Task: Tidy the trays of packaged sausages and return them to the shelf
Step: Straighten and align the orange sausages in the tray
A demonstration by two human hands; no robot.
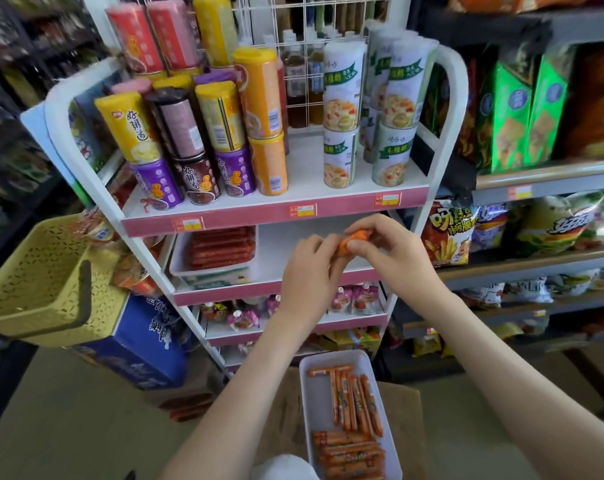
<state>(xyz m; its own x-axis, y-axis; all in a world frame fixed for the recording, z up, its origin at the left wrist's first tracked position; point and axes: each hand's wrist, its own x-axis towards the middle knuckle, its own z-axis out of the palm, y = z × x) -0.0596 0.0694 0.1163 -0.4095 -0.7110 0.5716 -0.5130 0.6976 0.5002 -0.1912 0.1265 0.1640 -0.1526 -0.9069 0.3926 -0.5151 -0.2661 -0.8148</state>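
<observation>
Both hands meet in front of the second shelf point(283, 244), a little toward 1 o'clock from the middle of the view. The left hand point(309, 268) and right hand point(387, 251) hold a small bundle point(354, 239) of orange sausages between them. The left fingers point(331, 244) curl round its lower end, and the right thumb and fingers pinch its upper end. At 6 o'clock below the hands, a white tray point(304, 393) sits on a cardboard box point(283, 420). Its sausages point(352, 403) lie in two groups: one runs lengthwise with a single pack across the far end, the other is stacked crosswise at the near end. At 9 o'clock from the hands, a red tray point(181, 263) of red sausages sits on the left of the same shelf. Cans point(196, 147) fill the shelf above, and a yellow basket point(40, 271) hangs at far 9 o'clock.
</observation>
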